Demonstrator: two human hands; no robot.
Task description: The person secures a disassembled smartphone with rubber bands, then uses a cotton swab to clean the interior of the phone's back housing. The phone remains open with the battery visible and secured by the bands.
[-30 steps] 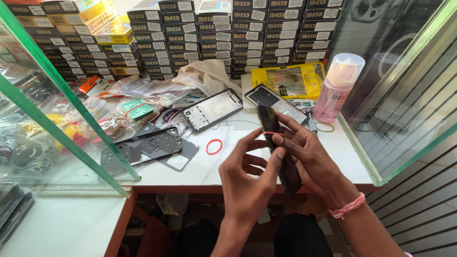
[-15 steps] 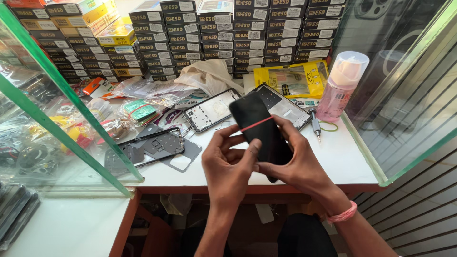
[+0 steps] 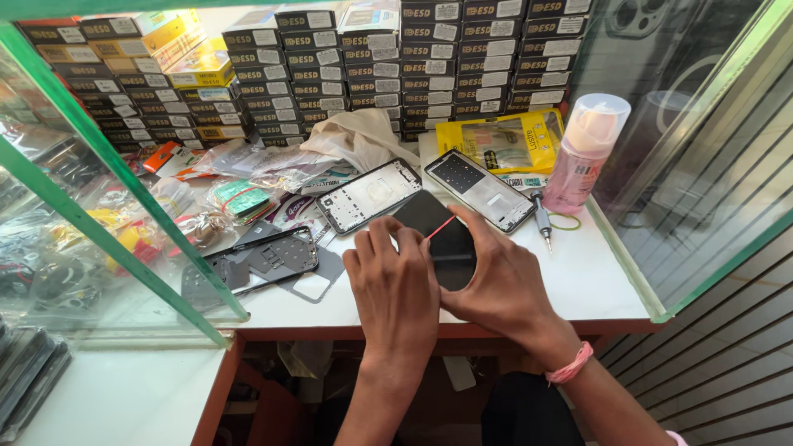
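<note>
Both hands, left [image 3: 395, 285] and right [image 3: 496, 281], closed in grip on flat black phone panel [image 3: 434, 235], pinning it to white surface [image 3: 578, 285] for steadiness.

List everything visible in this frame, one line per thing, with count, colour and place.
black phone: one, black, under both hands on the table
red rubber band: one, red, across the black phone
phone frames: two, silver, lying behind the black phone
dark phone frame: one, dark grey, left of the hands
screwdriver: one, grey, beside the pink bottle
pink bottle: one, right rear
yellow packet: one, behind the frames
small boxes: many, dark, stacked at the back
white table: one
left hand: on the black phone
right hand: on the black phone
</note>
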